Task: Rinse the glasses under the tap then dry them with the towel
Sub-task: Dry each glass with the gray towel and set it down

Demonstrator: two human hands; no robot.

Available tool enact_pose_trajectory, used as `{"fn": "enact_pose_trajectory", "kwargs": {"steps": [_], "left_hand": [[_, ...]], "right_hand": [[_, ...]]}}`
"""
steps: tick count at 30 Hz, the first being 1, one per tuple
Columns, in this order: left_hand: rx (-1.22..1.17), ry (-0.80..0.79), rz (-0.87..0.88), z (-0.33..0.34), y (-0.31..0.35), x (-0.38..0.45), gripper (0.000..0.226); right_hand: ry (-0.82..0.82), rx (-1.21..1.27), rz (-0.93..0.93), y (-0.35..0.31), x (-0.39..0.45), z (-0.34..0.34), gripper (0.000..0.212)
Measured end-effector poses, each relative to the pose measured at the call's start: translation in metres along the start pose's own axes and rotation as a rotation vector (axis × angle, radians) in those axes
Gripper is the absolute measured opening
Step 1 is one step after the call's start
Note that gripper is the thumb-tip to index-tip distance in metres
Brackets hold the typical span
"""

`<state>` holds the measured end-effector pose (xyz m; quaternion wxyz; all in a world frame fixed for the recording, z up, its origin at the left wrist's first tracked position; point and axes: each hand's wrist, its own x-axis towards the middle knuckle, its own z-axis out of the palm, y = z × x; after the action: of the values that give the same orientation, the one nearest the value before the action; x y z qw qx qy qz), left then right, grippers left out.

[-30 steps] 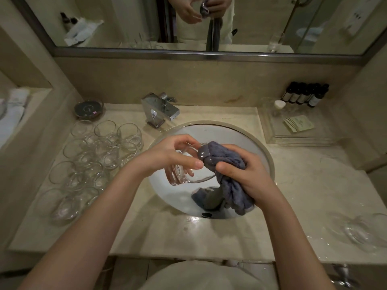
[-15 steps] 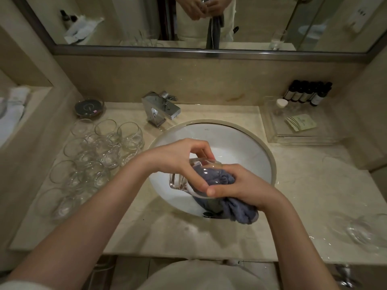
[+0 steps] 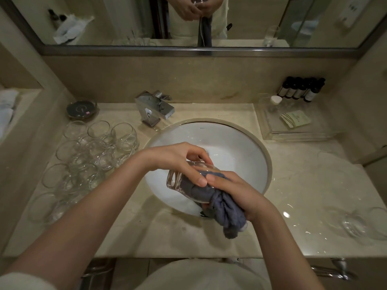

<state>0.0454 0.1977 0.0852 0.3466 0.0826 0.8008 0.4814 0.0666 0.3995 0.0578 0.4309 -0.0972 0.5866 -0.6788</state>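
Glass in hand: a clear tumbler (image 3: 184,183) held on its side over the front of the basin, base toward the left, mouth toward the right.
Left hand: the left hand (image 3: 178,162) grips the tumbler from above, fingers curled over its far side, thumb along the near side.
Right hand: the right hand (image 3: 232,191) is closed round a bunched grey towel (image 3: 224,208), holding it at the mouth of the tumbler.
Towel: its front part is stuffed inside the tumbler and shows through the wall; the rest hangs below the right hand over the basin's front rim.
Basin: a white round sink (image 3: 230,143) set into a beige stone counter (image 3: 146,233); both hands cover its front half.
Tap: a square chrome tap (image 3: 154,109) stands behind the sink on the left; no water is seen running.
Left of sink: a tight cluster of clear glasses (image 3: 88,155) stands on the counter, touching one another.
Right front: two more glasses (image 3: 364,225) sit near the counter's right edge, amid wet patches.
Back right: a clear tray (image 3: 293,126) holds a pale green packet, with a row of dark bottles (image 3: 301,90) behind it.
Back left: a round dark dish (image 3: 82,108).
Mirror: a mirror (image 3: 125,21) above the counter reflects the hands and towel.
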Motion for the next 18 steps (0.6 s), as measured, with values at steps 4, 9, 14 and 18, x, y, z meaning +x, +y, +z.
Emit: {"fn": "enact_pose_trajectory", "kwargs": {"steps": [4,9,14,18], "left_hand": [[-0.19,0.175,-0.084,-0.001,-0.018,-0.007,0.072],[-0.294,0.274,-0.213,0.018,-0.015,-0.001,0.06],[-0.298,0.516,-0.121,0.03,-0.018,0.018,0.034],[-0.349,0.566,0.031,0.032,-0.02,0.017,0.007]], "right_hand": [[0.176,0.151,0.017,0.01,0.003,0.004,0.035],[0.283,0.237,-0.025,0.015,0.009,0.005,0.038],[0.264,0.281,-0.029,0.019,0.011,0.006,0.043],[0.201,0.263,-0.015,0.019,0.014,0.006,0.078]]}}
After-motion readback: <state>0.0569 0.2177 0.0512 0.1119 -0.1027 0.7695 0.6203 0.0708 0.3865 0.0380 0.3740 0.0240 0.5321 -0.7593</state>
